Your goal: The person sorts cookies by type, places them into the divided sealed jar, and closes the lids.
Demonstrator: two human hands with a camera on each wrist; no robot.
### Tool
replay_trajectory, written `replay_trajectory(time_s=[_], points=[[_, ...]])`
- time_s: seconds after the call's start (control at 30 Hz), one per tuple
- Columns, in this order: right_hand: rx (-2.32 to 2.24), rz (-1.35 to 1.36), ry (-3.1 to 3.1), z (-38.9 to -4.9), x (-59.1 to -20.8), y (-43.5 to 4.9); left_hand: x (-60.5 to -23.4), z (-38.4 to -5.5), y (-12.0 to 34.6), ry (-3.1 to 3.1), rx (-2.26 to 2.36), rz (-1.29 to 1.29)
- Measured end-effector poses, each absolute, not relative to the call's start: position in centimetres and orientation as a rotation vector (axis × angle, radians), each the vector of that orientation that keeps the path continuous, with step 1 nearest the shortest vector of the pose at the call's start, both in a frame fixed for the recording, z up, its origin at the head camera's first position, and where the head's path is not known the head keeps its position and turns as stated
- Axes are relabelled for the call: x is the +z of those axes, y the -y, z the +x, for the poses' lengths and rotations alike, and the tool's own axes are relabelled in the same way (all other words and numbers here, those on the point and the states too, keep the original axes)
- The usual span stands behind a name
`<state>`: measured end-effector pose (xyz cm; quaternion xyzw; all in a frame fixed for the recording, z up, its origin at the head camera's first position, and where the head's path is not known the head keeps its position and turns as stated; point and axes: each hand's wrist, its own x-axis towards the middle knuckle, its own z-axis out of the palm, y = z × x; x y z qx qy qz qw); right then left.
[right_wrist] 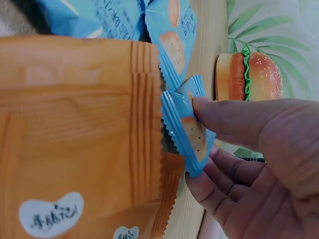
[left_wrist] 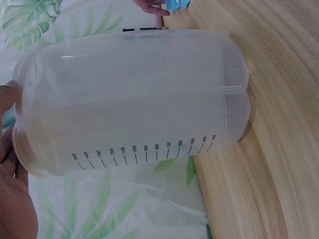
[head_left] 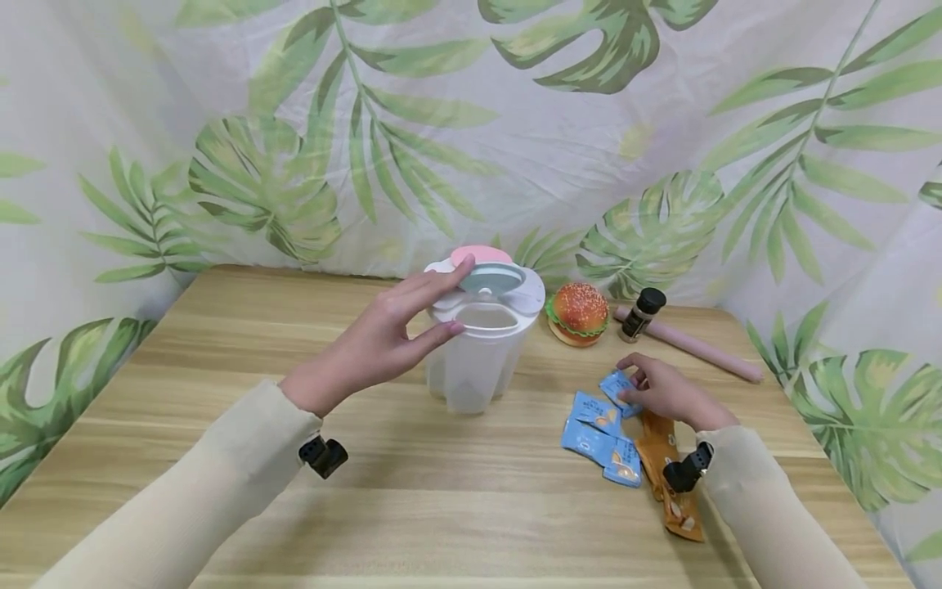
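A translucent storage container (head_left: 477,370) with a white lid stands upright on the table. Its blue-grey flap (head_left: 491,279) is raised, exposing an oval opening. My left hand (head_left: 383,331) holds the lid, index fingertip by the flap and thumb at the front rim. In the left wrist view, the measuring marks on the container (left_wrist: 144,99) show and only part of the hand is visible. My right hand (head_left: 671,394) pinches a small blue biscuit packet (right_wrist: 192,129) between thumb and fingers. Several more blue packets (head_left: 591,442) lie just left of it, beside orange snack packets (head_left: 680,515).
A toy hamburger (head_left: 579,314) sits right of the container. Past it stands a small black-capped bottle (head_left: 643,314), with a pink rod (head_left: 706,352) lying behind. Leaf-patterned cloth (head_left: 412,147) hangs at the back of the wooden table (head_left: 412,507).
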<state>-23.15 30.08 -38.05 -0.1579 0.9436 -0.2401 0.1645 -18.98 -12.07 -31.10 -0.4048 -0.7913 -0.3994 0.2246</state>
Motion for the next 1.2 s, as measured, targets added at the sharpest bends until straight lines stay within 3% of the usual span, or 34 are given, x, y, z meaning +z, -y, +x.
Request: replay_trajectory(time_s=[0.67, 1.0, 1.2], points=[[-0.808, -0.554, -2.872, -22.9, -37.2, -30.6, -31.3, -19.2, 12.0, 2.156, -1.14, -1.102], [-0.982, -0.643, -3.002, -22.0, -33.1, -27.9, -31.2, -19.0, 12.0, 2.174, -1.16, -1.089], [-1.303, -0.85, -3.009, -21.2, -30.4, -25.2, -31.0, -18.9, 12.0, 2.186, -1.169, -1.077]])
